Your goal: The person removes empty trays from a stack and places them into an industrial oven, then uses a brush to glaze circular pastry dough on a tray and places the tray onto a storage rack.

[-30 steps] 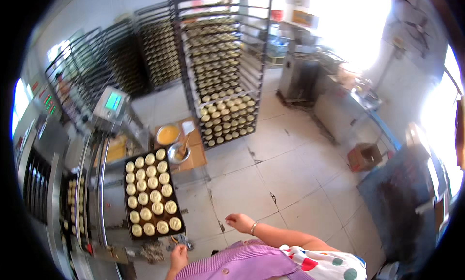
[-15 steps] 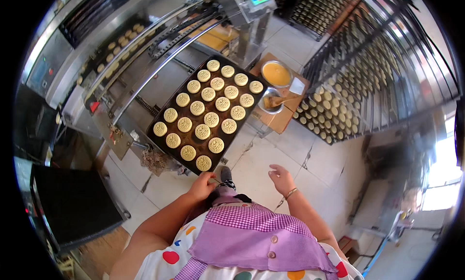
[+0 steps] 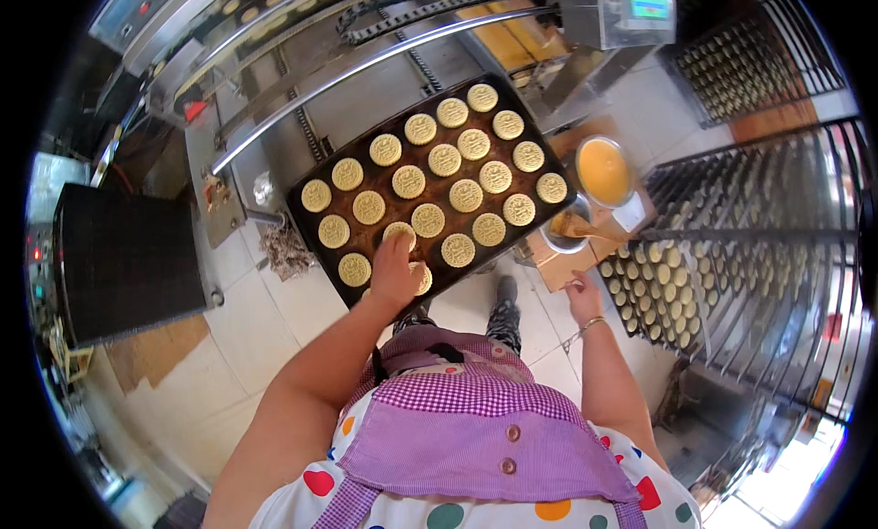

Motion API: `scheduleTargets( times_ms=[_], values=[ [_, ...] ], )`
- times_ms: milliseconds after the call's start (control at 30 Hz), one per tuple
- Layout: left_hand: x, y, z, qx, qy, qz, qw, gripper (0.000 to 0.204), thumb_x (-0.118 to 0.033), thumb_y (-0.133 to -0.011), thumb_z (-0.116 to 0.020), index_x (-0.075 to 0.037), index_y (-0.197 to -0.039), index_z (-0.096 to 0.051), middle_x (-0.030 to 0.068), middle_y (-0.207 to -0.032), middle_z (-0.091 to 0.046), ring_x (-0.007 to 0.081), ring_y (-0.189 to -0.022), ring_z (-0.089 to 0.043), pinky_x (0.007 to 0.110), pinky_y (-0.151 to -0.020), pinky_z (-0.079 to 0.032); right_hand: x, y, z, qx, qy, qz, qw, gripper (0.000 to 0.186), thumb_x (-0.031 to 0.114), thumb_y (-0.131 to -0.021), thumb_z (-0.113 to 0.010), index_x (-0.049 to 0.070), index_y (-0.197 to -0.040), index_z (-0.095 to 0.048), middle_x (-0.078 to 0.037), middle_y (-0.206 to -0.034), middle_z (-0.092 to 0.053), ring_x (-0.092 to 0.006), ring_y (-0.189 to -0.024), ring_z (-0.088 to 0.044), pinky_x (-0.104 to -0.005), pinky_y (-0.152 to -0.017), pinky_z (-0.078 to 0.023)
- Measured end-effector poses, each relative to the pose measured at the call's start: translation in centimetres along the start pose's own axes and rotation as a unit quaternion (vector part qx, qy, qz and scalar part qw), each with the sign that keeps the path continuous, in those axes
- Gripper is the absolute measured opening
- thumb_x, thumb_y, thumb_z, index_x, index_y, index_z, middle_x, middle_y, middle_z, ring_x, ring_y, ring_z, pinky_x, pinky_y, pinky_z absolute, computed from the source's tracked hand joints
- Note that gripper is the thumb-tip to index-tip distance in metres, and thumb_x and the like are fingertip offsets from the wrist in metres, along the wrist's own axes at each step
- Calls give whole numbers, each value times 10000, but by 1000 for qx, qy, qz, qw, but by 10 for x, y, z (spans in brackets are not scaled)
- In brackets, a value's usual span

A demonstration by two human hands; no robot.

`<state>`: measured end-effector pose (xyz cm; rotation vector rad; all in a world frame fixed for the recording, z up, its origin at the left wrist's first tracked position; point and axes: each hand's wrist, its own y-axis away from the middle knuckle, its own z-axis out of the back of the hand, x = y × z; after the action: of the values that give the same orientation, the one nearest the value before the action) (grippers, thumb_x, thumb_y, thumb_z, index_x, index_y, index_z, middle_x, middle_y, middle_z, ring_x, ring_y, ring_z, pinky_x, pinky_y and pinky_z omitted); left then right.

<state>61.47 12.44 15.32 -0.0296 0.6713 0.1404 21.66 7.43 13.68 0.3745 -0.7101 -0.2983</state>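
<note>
A dark baking tray (image 3: 306, 186) carries rows of round, pale yellow mooncakes (image 3: 444, 160) with stamped tops and fluted edges. Over its near edge reaches my left hand (image 3: 397, 275), fingers bent down and closed at the rim of one mooncake (image 3: 400, 235); the hand partly covers that cake and its neighbour. To the right, my right hand (image 3: 583, 300) hangs beside the near edge of a cardboard sheet (image 3: 565, 270), fingers apart, holding nothing. On the cardboard stand a bowl of orange-yellow liquid (image 3: 604, 170) and a metal bowl (image 3: 562, 241) with a wooden-handled brush (image 3: 576, 225) in it.
Behind the tray runs a metal machine with a rail (image 3: 366, 64) and a screen unit (image 3: 640, 8). Tall racks (image 3: 759, 200) full of trays of mooncakes stand at the right. A black box-shaped thing (image 3: 128, 255) is at the left, above a tiled floor (image 3: 247, 337).
My left hand has moved from the tray's near edge onto a mooncake. My right hand has moved toward the cardboard. The whole view has turned, and I stand closer to the tray.
</note>
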Motion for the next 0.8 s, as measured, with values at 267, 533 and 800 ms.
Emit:
scheduleTargets(
  times_ms=[267, 533, 800],
  values=[
    [10, -49, -26, 60, -134, 72, 986, 594, -128, -672, -700, -45, -1202, -444, 149, -1269, -465, 323, -1209, -415, 414, -1023, -336, -44, -101, 33, 62, 33, 29, 997, 400, 151, -798, -628, -13, -1158, -567, -153, -1093, -619, -211, -934, -607, -305, -839, -471],
    [11, -39, -39, -14, -183, 121, 976, 556, -175, -696, -702, -65, -1190, -471, 147, -1247, -484, 321, -1189, -431, 408, -999, -375, -97, -182, 75, -92, 135, 119, 979, 413, 131, -751, -647, -16, -1125, -554, -206, -1222, -501, -338, -1150, -466, -398, -999, -365],
    [-25, -54, -37, -57, -178, 176, 967, 528, -173, -711, -688, -60, -1187, -488, 168, -1228, -489, 350, -1174, -437, 445, -995, -351, -145, -232, 85, -51, 3, -109, 993, 521, 210, -729, -730, 6, -1172, -545, -150, -1042, -586, -261, -886, -586, -351, -735, -487]
  ],
)
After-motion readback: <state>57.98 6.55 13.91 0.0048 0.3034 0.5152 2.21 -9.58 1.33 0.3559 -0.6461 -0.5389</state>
